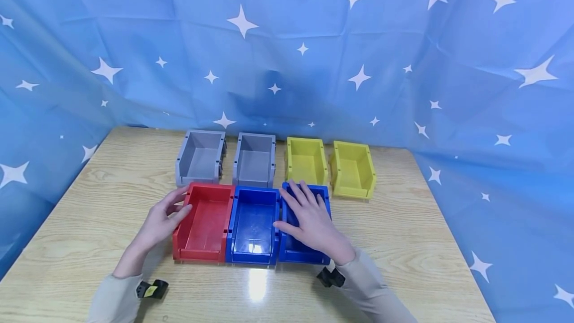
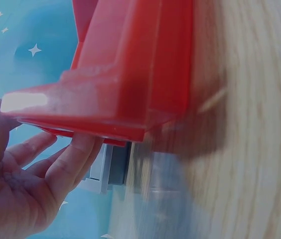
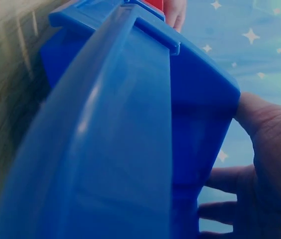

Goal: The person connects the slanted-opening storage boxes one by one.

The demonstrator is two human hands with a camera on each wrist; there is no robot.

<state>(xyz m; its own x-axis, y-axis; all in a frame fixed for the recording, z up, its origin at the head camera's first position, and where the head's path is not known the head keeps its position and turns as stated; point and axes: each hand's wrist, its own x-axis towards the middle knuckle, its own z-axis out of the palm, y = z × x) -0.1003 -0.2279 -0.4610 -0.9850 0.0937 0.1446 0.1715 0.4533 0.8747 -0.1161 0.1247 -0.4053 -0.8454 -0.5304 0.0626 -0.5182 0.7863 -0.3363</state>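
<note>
A red bin (image 1: 207,221) and two blue bins, a middle one (image 1: 254,221) and a right one (image 1: 296,257), stand side by side in a row. At the red bin's left wall is my left hand (image 1: 162,217), its thumb over the rim and its fingers along the outside, pinching the wall. In the left wrist view, these fingers (image 2: 75,157) lie against the red bin's outer side. My right hand (image 1: 309,221) is spread over the right blue bin, fingers nearly straight, the thumb at its left rim. It hides part of that bin's inside.
Behind the row stand two grey bins, a left one (image 1: 203,156) and a right one (image 1: 254,158), and two yellow bins, a left one (image 1: 307,159) and a right one (image 1: 353,166). All sit on a wooden table (image 1: 403,233) before a blue star-printed cloth (image 1: 287,29).
</note>
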